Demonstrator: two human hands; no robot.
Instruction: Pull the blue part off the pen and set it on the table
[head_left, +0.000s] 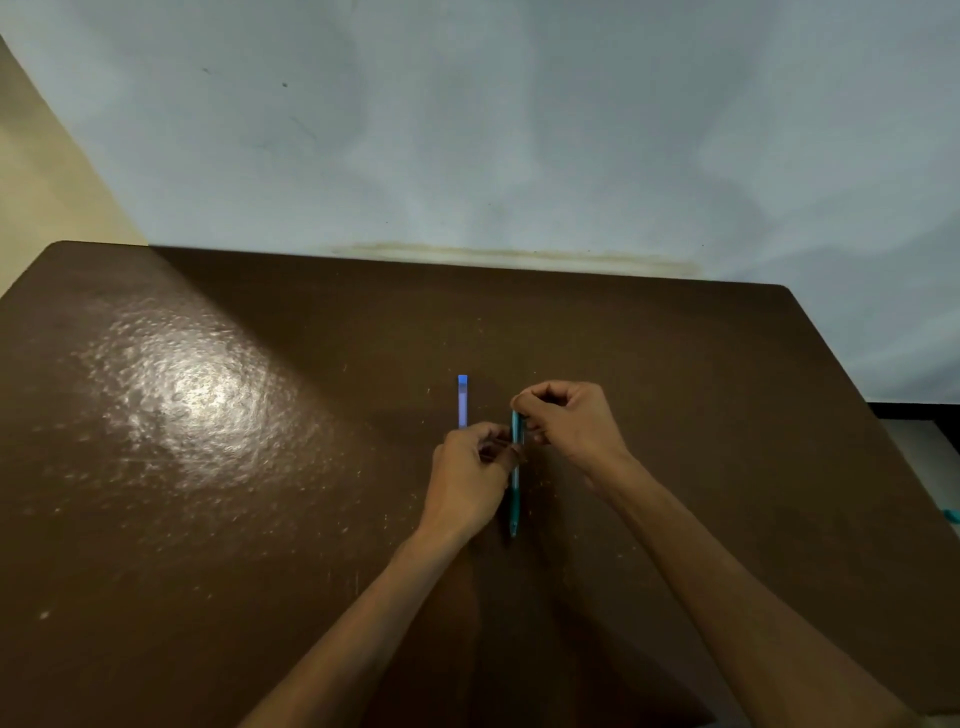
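Note:
A teal pen (515, 499) is held lengthwise over the brown table (260, 467), its tip pointing toward me. My right hand (569, 423) pinches the pen's far end with curled fingers. My left hand (467, 475) grips the pen's middle from the left, fingers curled round it. A short blue stick-like piece (462, 400) lies flat on the table just beyond my left hand, apart from the pen. What it is cannot be told from this view.
The table's far edge meets a pale blue-grey wall (493, 130). A bright glare patch (192, 395) lies on the left of the tabletop. The table's right edge drops off near a small teal thing (951, 515) at the frame's right border.

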